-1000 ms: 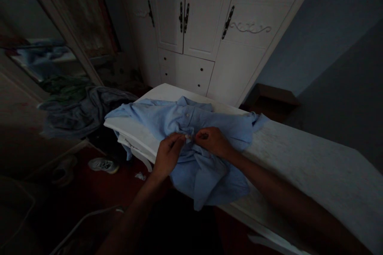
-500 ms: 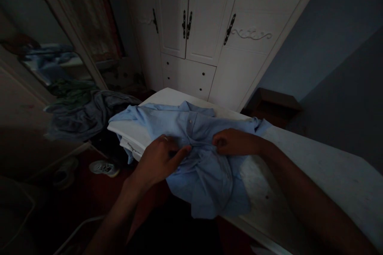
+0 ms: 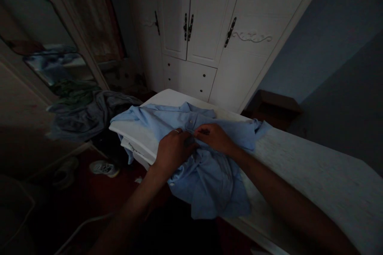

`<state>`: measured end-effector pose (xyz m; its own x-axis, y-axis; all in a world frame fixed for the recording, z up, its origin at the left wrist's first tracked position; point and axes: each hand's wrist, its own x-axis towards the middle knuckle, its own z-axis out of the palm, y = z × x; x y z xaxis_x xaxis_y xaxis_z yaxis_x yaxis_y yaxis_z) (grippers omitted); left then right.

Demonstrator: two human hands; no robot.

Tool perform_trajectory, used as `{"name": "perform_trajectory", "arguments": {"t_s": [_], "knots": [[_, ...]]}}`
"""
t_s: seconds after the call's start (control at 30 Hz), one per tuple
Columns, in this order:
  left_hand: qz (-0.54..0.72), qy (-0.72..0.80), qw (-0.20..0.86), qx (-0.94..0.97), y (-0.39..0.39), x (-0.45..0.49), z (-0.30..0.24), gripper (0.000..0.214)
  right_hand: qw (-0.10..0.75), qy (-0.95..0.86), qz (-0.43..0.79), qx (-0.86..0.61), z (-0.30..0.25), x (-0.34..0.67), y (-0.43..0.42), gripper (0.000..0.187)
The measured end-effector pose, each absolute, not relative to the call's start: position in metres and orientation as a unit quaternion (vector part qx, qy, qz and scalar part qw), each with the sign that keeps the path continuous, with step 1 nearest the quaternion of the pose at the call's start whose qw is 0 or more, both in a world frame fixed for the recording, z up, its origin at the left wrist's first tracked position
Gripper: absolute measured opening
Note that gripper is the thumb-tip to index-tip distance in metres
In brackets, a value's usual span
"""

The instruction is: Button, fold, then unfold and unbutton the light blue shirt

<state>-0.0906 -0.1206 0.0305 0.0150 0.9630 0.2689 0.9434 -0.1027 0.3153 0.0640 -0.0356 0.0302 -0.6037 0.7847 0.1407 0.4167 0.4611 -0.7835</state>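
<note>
A light blue button-up shirt (image 3: pixel 215 191) lies spread over a white ironing board (image 3: pixel 302 159), its sleeves out to both sides and its lower part bunched toward me. My left hand (image 3: pixel 175 147), with a ring on one finger, is closed on the shirt's front placket. Close beside it, my right hand (image 3: pixel 212 136) pinches the cloth at the same placket with thumb and fingertips. Just above both hands a small pale button shows near the collar. Whatever sits between the fingertips is hidden.
A white wardrobe (image 3: pixel 203 20) with dark handles stands behind the board. At left, grey and green clothes (image 3: pixel 80 107) are heaped before a mirror (image 3: pixel 60 28). A sneaker (image 3: pixel 104 168) lies on the red floor. A brown box-like piece of furniture (image 3: pixel 278 103) stands at back right.
My right hand has moved left along the shirt to meet my left hand. My left hand has shifted slightly right and up, its fingers closing on the placket.
</note>
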Motion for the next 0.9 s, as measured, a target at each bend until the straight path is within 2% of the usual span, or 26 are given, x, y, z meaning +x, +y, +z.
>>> {"name": "perform_trajectory", "arguments": {"t_s": [0.1,0.27,0.47,0.67,0.8,0.9], "knots": [[0.26,0.648,0.05,0.714,-0.116,-0.091,0.025,0.017,0.268,-0.769,0.448,-0.37,0.028,0.071,-0.033,0.028],[0.381,0.556,0.152,0.723,-0.109,-0.103,0.007,0.02,0.246,-0.737,0.514,-0.363,0.021,0.073,-0.03,0.035],[0.444,0.512,0.279,0.68,-0.105,-0.111,-0.002,0.021,0.248,-0.77,0.462,-0.363,0.023,0.068,-0.032,0.027],[0.427,0.506,0.327,0.674,-0.105,-0.115,0.003,0.024,0.239,-0.776,0.426,-0.399,0.016,0.069,-0.033,0.027],[0.432,0.458,0.443,0.638,-0.109,-0.103,0.003,0.024,0.223,-0.807,0.333,-0.433,0.003,0.064,-0.032,0.015],[0.46,0.439,0.469,0.612,-0.113,-0.095,0.001,0.026,0.243,-0.806,0.299,-0.45,-0.002,0.063,-0.03,0.012]]}}
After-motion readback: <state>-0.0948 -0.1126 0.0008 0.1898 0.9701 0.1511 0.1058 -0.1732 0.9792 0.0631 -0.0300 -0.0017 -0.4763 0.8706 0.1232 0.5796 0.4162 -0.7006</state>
